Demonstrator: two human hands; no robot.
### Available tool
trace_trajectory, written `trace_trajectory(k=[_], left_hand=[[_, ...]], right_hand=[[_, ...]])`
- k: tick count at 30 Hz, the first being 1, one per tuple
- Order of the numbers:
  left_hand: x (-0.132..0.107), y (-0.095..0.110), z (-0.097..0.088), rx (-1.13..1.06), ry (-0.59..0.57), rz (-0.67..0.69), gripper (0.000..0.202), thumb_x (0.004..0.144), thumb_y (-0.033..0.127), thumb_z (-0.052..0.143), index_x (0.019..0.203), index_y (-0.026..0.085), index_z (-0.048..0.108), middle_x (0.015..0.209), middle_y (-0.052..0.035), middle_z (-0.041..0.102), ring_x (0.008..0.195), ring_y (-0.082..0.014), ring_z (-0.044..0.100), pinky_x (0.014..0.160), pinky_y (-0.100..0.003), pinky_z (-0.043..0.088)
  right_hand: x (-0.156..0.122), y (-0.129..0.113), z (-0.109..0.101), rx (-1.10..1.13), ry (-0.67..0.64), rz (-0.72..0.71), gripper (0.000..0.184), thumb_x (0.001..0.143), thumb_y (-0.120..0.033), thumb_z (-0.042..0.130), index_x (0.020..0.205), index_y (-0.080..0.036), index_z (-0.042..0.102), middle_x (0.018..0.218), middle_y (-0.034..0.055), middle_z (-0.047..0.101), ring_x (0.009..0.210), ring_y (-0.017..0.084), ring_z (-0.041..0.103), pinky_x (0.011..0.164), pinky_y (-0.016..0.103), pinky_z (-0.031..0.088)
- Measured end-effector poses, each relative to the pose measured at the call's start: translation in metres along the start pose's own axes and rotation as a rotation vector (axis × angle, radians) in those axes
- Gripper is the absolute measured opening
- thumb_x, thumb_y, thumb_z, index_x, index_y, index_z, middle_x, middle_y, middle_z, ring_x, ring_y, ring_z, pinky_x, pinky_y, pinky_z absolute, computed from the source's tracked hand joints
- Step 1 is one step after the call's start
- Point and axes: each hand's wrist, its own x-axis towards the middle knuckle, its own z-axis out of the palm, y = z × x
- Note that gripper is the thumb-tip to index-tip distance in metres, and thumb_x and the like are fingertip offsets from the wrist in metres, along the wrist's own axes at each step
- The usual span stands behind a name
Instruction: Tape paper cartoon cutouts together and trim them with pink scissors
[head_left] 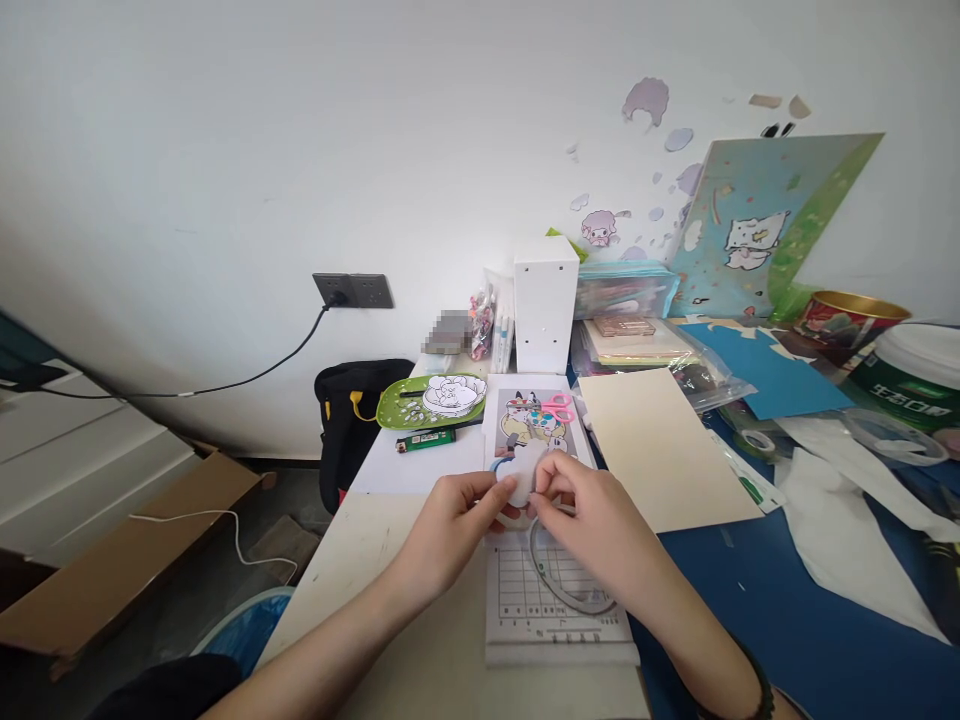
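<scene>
Between thumb and fingers, my left hand [461,510] holds a small white paper cutout [517,478] above the table. My right hand [581,495] pinches at the cutout's right edge; whether a bit of tape is also between those fingertips I cannot tell. Just below the hands, a roll of tape [541,570] lies on a printed grid sheet [517,590], partly covered by my right hand. Beyond the hands lies a sheet with printed cartoon figures [514,410], and pink scissors [559,407] rest on its right side.
A green tray [394,405] with paper cutouts stands at the back left, a green-labelled cutter [425,441] in front. A white box [545,305] stands by the wall. Cream card [660,450], blue card [765,375], white scraps [840,540] and a tub [911,385] lie right.
</scene>
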Motion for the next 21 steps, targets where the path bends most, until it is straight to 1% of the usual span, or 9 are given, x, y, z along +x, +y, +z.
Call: trace_trajectory(k=[3,5,9,13,16,19,21], left_hand=[[-0.002,0.0,0.002,0.113,0.0,0.06,0.037,0.083,0.044,0.053,0.07,0.014,0.069,0.062,-0.0012,0.064,0.058,-0.0152,0.054,0.053,-0.024,0.039],[-0.003,-0.001,0.002,0.179,0.022,0.09,0.035,0.082,0.043,0.055,0.071,0.013,0.07,0.059,-0.0008,0.063,0.056,-0.0149,0.052,0.05,-0.023,0.035],[-0.002,-0.001,0.001,0.213,0.071,0.117,0.034,0.084,0.038,0.053,0.07,0.013,0.072,0.063,-0.003,0.069,0.058,-0.0164,0.055,0.053,-0.024,0.037],[-0.002,0.0,-0.002,0.242,0.097,0.128,0.031,0.082,0.035,0.055,0.072,0.012,0.073,0.067,-0.0058,0.073,0.062,-0.0187,0.06,0.057,-0.025,0.042],[-0.003,0.002,-0.005,0.262,0.134,0.139,0.032,0.082,0.035,0.056,0.067,0.012,0.071,0.064,-0.0053,0.072,0.06,-0.0177,0.06,0.055,-0.024,0.041],[-0.004,0.005,-0.008,0.3,0.185,0.154,0.033,0.081,0.036,0.056,0.062,0.012,0.07,0.059,-0.0044,0.07,0.055,-0.0163,0.057,0.052,-0.023,0.038],[-0.004,0.006,-0.01,0.311,0.185,0.166,0.033,0.081,0.036,0.056,0.063,0.012,0.07,0.059,-0.0046,0.069,0.056,-0.0163,0.057,0.052,-0.023,0.038]], right_hand=[[0.001,0.001,0.001,-0.019,0.006,0.003,0.013,0.077,-0.014,0.046,0.071,-0.023,0.039,0.058,-0.0041,0.052,0.054,0.015,0.05,0.051,0.023,0.032],[0.001,0.0,0.0,0.001,0.001,0.014,0.013,0.077,-0.014,0.047,0.072,-0.023,0.04,0.06,-0.0036,0.052,0.056,0.015,0.051,0.051,0.023,0.034],[-0.001,-0.004,-0.002,0.136,-0.044,0.024,0.012,0.077,-0.014,0.047,0.074,-0.023,0.04,0.064,-0.0033,0.056,0.061,0.014,0.053,0.056,0.023,0.038],[-0.004,-0.005,-0.006,0.253,-0.13,0.053,0.011,0.08,-0.015,0.046,0.075,-0.023,0.039,0.063,-0.005,0.054,0.054,0.011,0.048,0.052,0.021,0.037],[-0.005,-0.002,-0.008,0.259,-0.164,0.089,0.008,0.083,-0.019,0.045,0.077,-0.024,0.041,0.063,-0.0052,0.052,0.051,0.01,0.044,0.048,0.021,0.034],[-0.004,0.001,-0.01,0.23,-0.152,0.092,0.006,0.084,-0.023,0.046,0.078,-0.023,0.047,0.066,-0.0037,0.051,0.054,0.011,0.044,0.048,0.021,0.033],[-0.004,-0.001,-0.01,0.201,-0.146,0.091,0.008,0.085,-0.025,0.046,0.078,-0.022,0.05,0.066,-0.0029,0.05,0.055,0.011,0.043,0.049,0.021,0.032]])
